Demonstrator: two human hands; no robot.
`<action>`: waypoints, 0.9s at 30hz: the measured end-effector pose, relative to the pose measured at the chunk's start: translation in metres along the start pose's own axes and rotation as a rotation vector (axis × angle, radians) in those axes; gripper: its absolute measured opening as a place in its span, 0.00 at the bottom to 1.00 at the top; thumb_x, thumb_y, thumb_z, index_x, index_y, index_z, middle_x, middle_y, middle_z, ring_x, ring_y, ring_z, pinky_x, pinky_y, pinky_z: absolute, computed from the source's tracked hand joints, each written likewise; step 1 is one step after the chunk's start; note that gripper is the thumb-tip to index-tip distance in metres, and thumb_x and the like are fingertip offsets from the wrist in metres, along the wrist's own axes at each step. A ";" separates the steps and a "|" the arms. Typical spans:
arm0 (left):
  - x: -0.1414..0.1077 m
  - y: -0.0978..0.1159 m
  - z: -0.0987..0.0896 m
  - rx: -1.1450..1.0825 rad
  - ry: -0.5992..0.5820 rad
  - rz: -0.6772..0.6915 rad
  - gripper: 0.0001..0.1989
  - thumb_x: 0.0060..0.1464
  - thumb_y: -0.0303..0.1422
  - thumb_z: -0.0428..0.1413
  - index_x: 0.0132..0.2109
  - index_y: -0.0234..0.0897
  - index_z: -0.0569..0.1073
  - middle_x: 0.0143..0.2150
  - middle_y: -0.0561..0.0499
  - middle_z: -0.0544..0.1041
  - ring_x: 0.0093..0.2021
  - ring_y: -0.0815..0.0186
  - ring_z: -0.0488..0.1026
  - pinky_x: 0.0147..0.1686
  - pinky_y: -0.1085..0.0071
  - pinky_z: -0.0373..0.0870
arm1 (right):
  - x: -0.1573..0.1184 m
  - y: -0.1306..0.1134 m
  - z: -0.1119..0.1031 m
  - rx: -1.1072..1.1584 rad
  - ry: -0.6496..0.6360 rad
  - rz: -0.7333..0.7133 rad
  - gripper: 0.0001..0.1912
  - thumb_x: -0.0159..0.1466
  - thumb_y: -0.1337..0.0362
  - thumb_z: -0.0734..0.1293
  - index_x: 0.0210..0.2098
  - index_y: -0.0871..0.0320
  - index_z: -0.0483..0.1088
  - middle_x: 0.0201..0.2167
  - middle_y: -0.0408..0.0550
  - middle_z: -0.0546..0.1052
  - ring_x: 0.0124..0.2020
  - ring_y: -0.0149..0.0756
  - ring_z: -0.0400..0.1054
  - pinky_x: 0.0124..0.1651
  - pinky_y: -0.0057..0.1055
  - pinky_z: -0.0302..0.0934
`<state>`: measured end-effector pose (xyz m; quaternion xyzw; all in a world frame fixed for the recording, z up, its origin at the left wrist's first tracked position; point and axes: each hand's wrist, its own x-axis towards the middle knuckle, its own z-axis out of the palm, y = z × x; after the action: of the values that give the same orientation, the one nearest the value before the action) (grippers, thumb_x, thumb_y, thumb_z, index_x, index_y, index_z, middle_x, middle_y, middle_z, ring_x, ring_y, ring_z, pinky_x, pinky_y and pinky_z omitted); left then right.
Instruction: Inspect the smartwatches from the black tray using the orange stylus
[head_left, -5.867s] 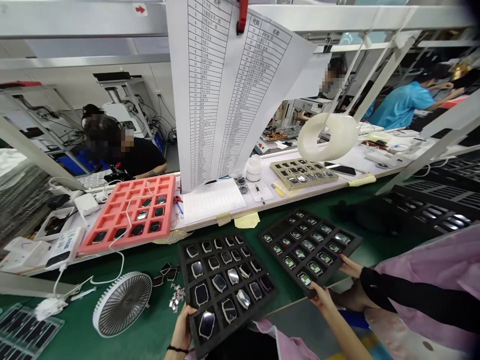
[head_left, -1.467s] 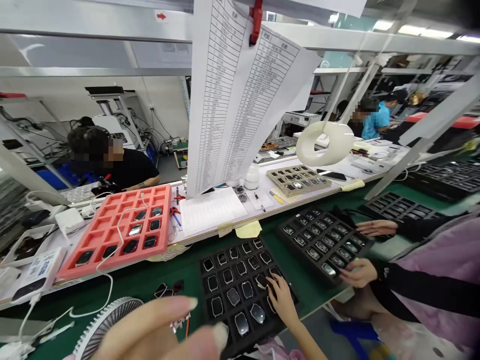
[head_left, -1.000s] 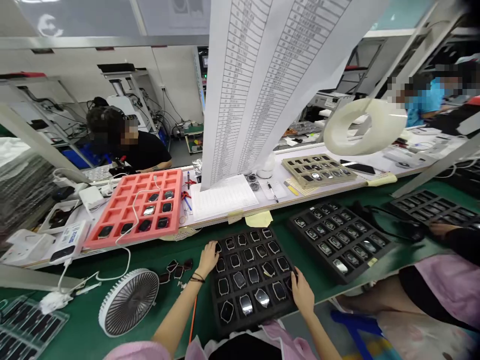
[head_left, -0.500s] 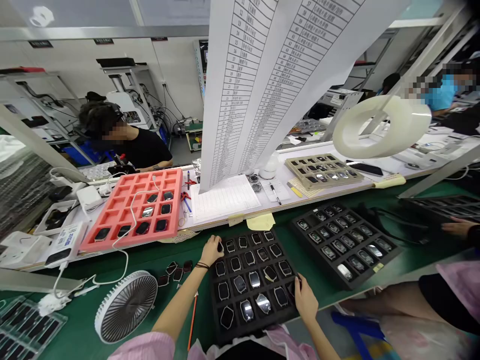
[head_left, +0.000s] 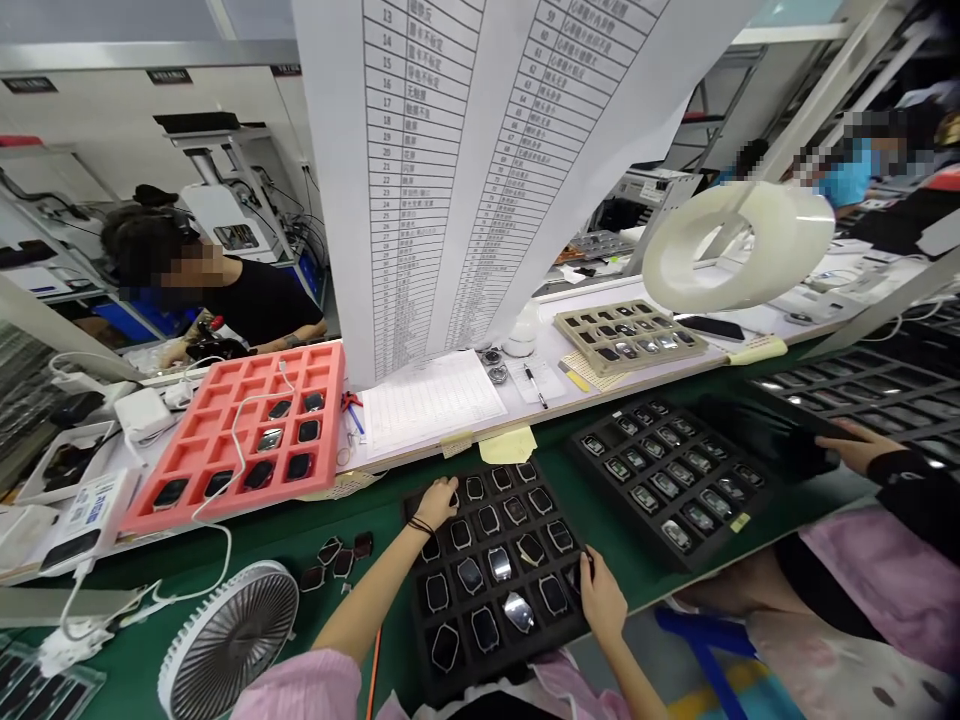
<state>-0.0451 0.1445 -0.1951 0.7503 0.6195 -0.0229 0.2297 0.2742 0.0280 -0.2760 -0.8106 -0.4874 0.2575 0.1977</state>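
A black foam tray (head_left: 501, 655) lies in front of me on the green bench, its pockets filled with several square watch bodies, among them a shiny one (head_left: 517, 612). My left hand (head_left: 435, 503) is at the tray's far left corner. Its bent fingertips come down on the first pocket of the far row and cover most of the watch there; whether they grip it is hidden. On the near right side, my right hand (head_left: 602, 597) clasps the tray's edge, thumb on top, beside a dark watch partly covered by the fingers.
Left of the tray are loose watch pieces (head_left: 343, 563) and a white fan (head_left: 231, 640). A second black tray (head_left: 675, 545) sits to the right, near a co-worker's hand (head_left: 862, 445). The shelf holds a pink tray (head_left: 330, 440) and beige tray (head_left: 626, 372); paper sheets (head_left: 450, 200) hang above.
My left hand has shifted from the tray's left edge inward onto the corner pocket. My right hand stays on the tray's edge. The view has turned slightly, and the co-worker's hand has moved left.
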 end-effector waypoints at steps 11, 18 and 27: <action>0.044 0.043 0.000 0.009 -0.064 0.133 0.15 0.60 0.35 0.54 0.51 0.35 0.70 0.52 0.45 0.71 0.49 0.59 0.71 0.48 0.56 0.71 | 0.002 0.001 0.003 0.042 0.025 -0.003 0.32 0.64 0.48 0.46 0.53 0.60 0.66 0.50 0.58 0.75 0.51 0.49 0.69 0.46 0.40 0.64; 0.050 0.039 -0.005 -0.010 -0.054 0.101 0.14 0.59 0.36 0.55 0.50 0.34 0.70 0.50 0.45 0.73 0.48 0.60 0.72 0.46 0.57 0.71 | 0.005 0.000 0.005 0.067 0.036 0.007 0.32 0.64 0.47 0.46 0.52 0.60 0.68 0.50 0.58 0.75 0.51 0.49 0.69 0.45 0.38 0.65; 0.092 0.086 0.010 -0.117 0.002 0.096 0.26 0.53 0.28 0.58 0.60 0.37 0.66 0.59 0.41 0.69 0.61 0.52 0.63 0.62 0.57 0.56 | 0.008 0.000 0.009 0.088 0.049 0.019 0.32 0.64 0.46 0.46 0.52 0.58 0.68 0.51 0.55 0.75 0.52 0.49 0.69 0.45 0.38 0.66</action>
<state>0.0601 0.2146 -0.2066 0.7645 0.5832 0.0250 0.2734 0.2721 0.0356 -0.2850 -0.8117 -0.4629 0.2606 0.2427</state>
